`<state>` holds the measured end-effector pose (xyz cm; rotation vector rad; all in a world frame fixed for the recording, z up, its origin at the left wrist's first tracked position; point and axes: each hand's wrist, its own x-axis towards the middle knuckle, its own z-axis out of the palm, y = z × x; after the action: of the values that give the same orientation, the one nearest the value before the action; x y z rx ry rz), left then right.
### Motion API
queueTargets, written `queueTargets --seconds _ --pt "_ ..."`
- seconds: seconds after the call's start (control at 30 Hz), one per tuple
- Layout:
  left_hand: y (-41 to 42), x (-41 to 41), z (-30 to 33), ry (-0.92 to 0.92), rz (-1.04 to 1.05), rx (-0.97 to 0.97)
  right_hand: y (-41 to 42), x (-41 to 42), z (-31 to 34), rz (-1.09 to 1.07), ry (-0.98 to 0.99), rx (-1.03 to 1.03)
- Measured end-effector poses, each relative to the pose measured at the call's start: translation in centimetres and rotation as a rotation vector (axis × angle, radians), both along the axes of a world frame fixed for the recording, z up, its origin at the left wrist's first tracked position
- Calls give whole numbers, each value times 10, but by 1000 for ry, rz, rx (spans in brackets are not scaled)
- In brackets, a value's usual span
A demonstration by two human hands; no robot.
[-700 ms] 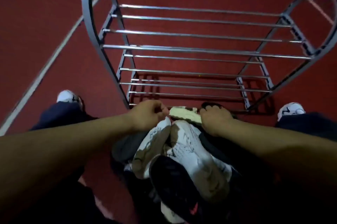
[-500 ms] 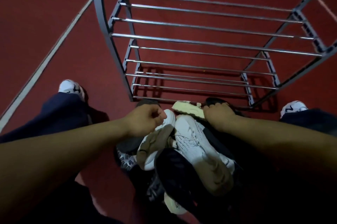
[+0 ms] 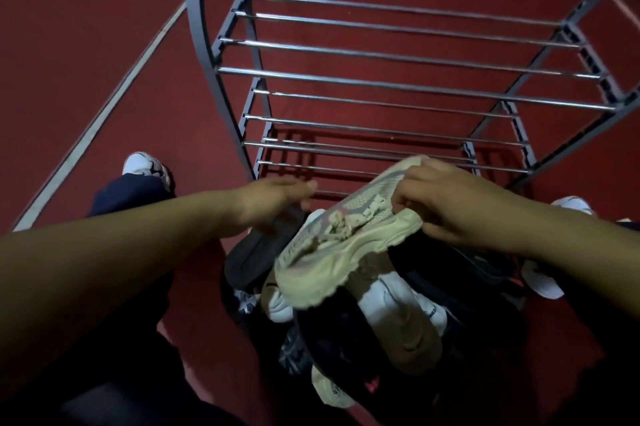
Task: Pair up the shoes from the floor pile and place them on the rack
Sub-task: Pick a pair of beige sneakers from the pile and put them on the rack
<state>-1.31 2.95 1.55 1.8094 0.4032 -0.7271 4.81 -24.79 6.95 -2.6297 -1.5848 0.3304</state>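
A grey metal rack with chrome bars stands on the red floor, and just in front of it lies the pile of shoes. Above the pile, the right hand grips 1 cream sneaker by its heel collar. The left hand reaches over a black shoe; whether it grips it I cannot tell.

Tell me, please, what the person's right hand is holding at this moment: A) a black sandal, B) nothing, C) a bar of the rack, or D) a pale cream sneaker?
D: the right hand grips the pale cream sneaker by its heel end, lifted above the pile.
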Motion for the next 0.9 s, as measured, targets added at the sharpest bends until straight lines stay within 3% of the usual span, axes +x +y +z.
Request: queueTargets --seconds 0.07,0.17,0.27,0.37,0.47,0.6,0.7,0.77,0.83,0.9 --pt "-12 -11 -2 306 -159 -196 1 6 -15 34 -40 94" --pt "-27 -23 -10 407 -300 -292 7 15 -37 -12 -79 137" --pt "-28 -34 -19 485 -205 -386 25 19 -45 -58 -85 72" --pt "-25 -44 -24 470 -49 -354 41 21 -54 -316 -21 -85" --pt "-13 -51 -29 426 73 -242 50 12 -73 -636 155 -270" --pt "4 -62 -33 367 48 -95 57 -44 -96 -808 652 -474" --pt "13 -65 -31 321 50 -41 60 -93 -106 -842 569 -459" --pt "18 -65 -31 327 64 -43 60 -96 -104 -842 617 -318" --pt "19 -64 -31 337 79 -58 62 -75 -104 -1020 813 -67" --pt "17 -62 -30 331 84 -73 64 -51 -108 -1330 1049 102"
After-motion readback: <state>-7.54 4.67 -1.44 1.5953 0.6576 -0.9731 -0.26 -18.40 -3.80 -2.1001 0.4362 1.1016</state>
